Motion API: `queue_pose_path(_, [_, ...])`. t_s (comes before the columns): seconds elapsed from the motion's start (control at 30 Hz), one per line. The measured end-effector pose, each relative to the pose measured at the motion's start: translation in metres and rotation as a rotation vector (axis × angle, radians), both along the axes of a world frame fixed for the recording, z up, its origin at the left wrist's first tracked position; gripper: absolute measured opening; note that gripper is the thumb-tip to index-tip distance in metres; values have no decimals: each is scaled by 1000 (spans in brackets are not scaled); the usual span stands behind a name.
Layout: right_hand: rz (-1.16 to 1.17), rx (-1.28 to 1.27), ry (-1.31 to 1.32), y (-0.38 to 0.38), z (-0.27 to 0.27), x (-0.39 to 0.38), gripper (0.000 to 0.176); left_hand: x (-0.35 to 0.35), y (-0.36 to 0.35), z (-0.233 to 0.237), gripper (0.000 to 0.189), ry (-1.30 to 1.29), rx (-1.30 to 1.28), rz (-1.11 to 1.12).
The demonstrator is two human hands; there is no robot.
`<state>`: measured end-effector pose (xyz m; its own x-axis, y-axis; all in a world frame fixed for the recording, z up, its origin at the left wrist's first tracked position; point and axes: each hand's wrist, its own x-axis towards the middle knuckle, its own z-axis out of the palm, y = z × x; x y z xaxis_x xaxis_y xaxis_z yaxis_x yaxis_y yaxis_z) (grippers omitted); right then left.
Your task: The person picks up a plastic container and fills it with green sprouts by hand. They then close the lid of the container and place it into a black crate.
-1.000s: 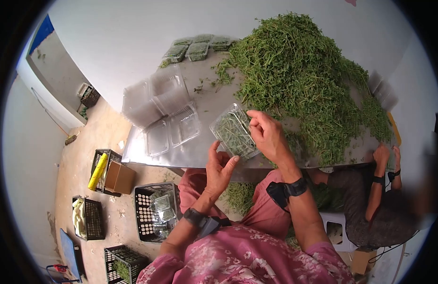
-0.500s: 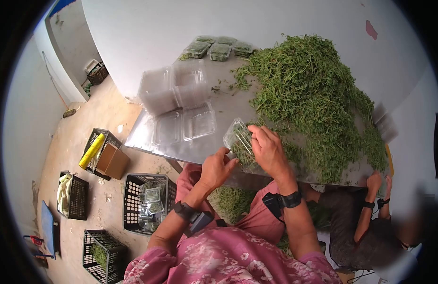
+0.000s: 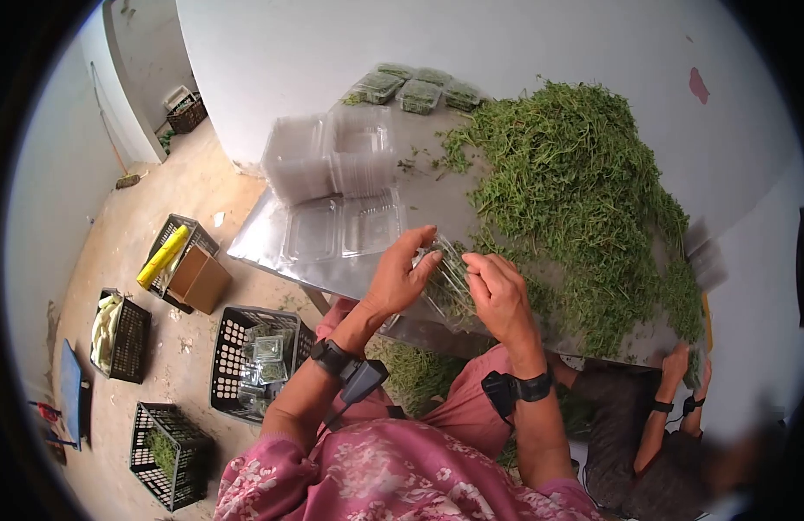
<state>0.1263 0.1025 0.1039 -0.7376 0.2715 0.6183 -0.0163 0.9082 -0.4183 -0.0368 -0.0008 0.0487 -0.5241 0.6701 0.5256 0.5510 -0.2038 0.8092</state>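
Observation:
A clear plastic box [image 3: 451,280] with green sprigs inside is held between my two hands at the near edge of the metal table. My left hand [image 3: 404,276] is curved round its left side, thumb and fingers against the plastic. My right hand [image 3: 499,293] has its fingers bent together on the right side of the box. Just beyond and to the right rises a big heap of green sprigs [image 3: 576,182]. To the left lie an open clear box [image 3: 345,227] and a tall stack of nested clear boxes [image 3: 331,156].
Several filled boxes [image 3: 419,94] sit at the table's back. A crate [image 3: 233,365] holding filled boxes stands on the floor at left, near other crates [image 3: 124,339] and a cardboard box [image 3: 200,278]. A co-worker's hands [image 3: 684,369] are at the right.
My left hand has risen and moved round the box's upper left side. The box has tilted in my hands. The whole view has shifted slightly.

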Motion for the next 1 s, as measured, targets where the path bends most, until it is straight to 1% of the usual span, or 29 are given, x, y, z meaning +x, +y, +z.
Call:
queue_pose_path(0.1, [-4,-62,27,-1,-1,2,26,-7,-1,-9,30,-353,-47,-128])
queue_pose_path(0.3, [-73,-152,60,-3,-11,2,24,-1,-15,-1,24,-262,-44,-78])
queue_pose_path(0.4, [-158,-197,55,0,-18,4,20,-1,-16,-5,21,-321,-32,-102])
queue_pose_path(0.47, [-208,-248,52,2,-20,4,17,0,-19,-1,17,-248,-21,-76])
queue_pose_path(0.5, [-240,-266,78,4,-24,3,13,2,-22,2,16,-218,-22,-60])
queue_pose_path(0.6, [-273,-366,53,11,-30,2,14,7,-27,10,15,-149,-7,9])
queue_pose_path(0.63, [-268,-401,83,15,-35,0,16,8,-29,10,15,-136,-1,27])
queue_pose_path(0.7, [-222,-469,43,13,-34,3,17,11,-35,8,16,-131,-1,57])
queue_pose_path(0.8, [-132,-562,33,-6,-33,7,19,19,-57,8,16,-165,20,64])
queue_pose_path(0.87, [-95,-652,31,-23,-36,10,18,23,-76,2,17,-207,-23,71])
queue_pose_path(0.93, [-71,-682,-20,-33,-52,12,16,30,-94,-10,18,-286,-60,79])
queue_pose_path(1.0, [-57,-723,-98,-41,-72,15,15,32,-106,-40,17,-285,-150,78])
